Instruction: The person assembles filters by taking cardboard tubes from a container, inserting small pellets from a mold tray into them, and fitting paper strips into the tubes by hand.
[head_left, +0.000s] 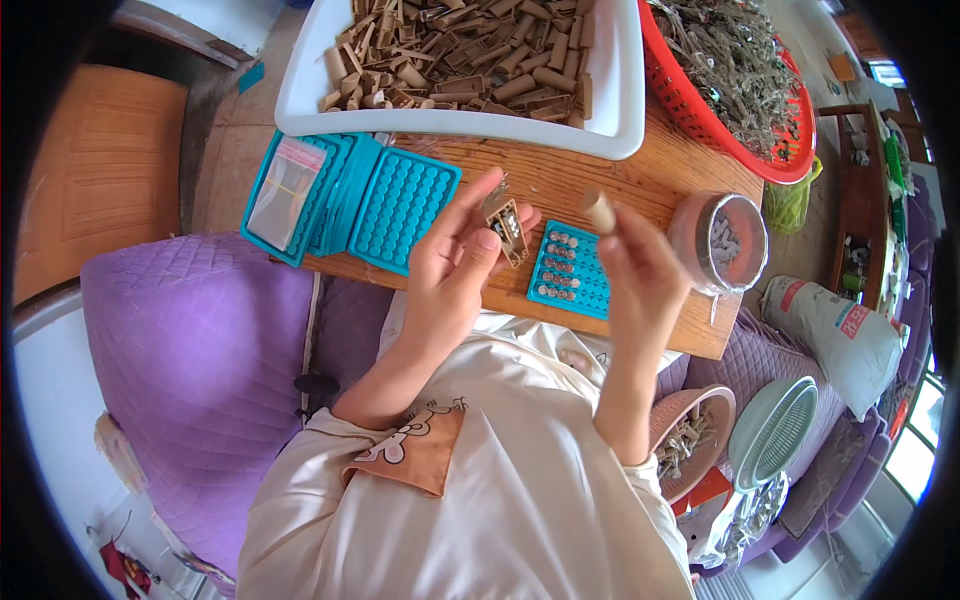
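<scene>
My left hand (450, 262) holds a small brown plastic case (511, 236) between thumb and fingers. Its open side faces up and shows small metal and electronic parts inside. Raised over the table, my right hand (645, 262) grips a brown half-round plastic shell (598, 212), which is apart from the case. Between and below the two hands lies a teal tray (600, 292) with round pockets. Shiny button cells (560, 262) sit in the pockets on its left side.
A white tub (460, 122) of brown shells stands at the back, beside a red basket (690, 115) of wired parts. More teal trays (405, 205) and clear plastic bags (287, 195) lie left. A round tub (700, 235) stands right; baskets (775, 435) sit below the table's right edge.
</scene>
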